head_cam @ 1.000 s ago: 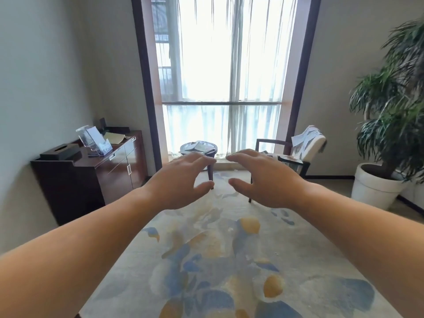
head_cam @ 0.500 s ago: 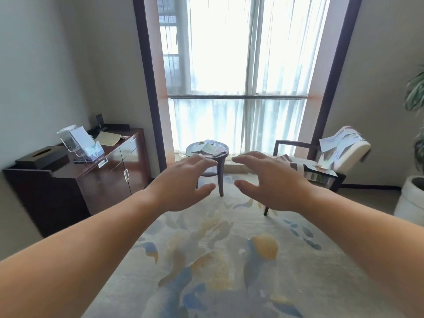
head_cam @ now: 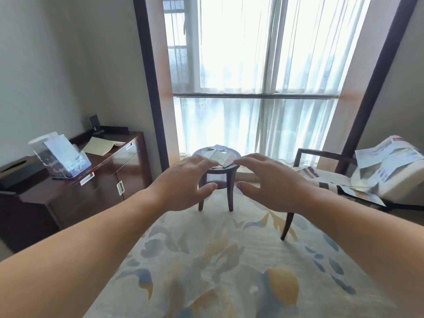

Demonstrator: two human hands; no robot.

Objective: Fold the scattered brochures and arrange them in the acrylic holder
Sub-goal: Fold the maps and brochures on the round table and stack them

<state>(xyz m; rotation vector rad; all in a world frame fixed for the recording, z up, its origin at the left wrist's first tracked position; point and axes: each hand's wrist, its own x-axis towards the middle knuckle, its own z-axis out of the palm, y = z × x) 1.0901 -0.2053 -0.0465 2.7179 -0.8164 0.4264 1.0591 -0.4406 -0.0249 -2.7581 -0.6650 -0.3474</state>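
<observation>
Now, at nine o'clock in our view, a black tissue box [head_cam: 16,171] sits on the cabinet surface [head_cam: 103,161], close to the wall. Just beside it, at its three o'clock, the acrylic holder [head_cam: 78,166] stands upright on that same surface with a few sheets [head_cam: 59,148] in it. We cannot quite tell whether those are folded brochures, since the clear plastic blurs them. At the holder's one o'clock a beige folder [head_cam: 98,145] lies flat.

Near the middle we hold our left hand [head_cam: 183,184] out in the air, palm down. Its fingers [head_cam: 202,160] are spread apart and lightly curved, gripping nothing. At twelve o'clock from both hands, the round surface [head_cam: 226,174] stands on dark legs beside the window [head_cam: 229,65]. On its top, loose brochures [head_cam: 218,153] lie in a small heap. Our right hand [head_cam: 273,182] hangs at the left hand's three o'clock, apart from it, and its fingers [head_cam: 252,158] are likewise spread and empty. Neither hand touches the heap.

At three o'clock in the view stands an armchair [head_cam: 403,189]. Open brochures [head_cam: 390,161] lie draped over its back, and more paper is scattered on the seat. Below the hands, at six o'clock, the patterned rug [head_cam: 218,260] spreads across the floor, and the legs of the round surface rest on its far edge.
</observation>
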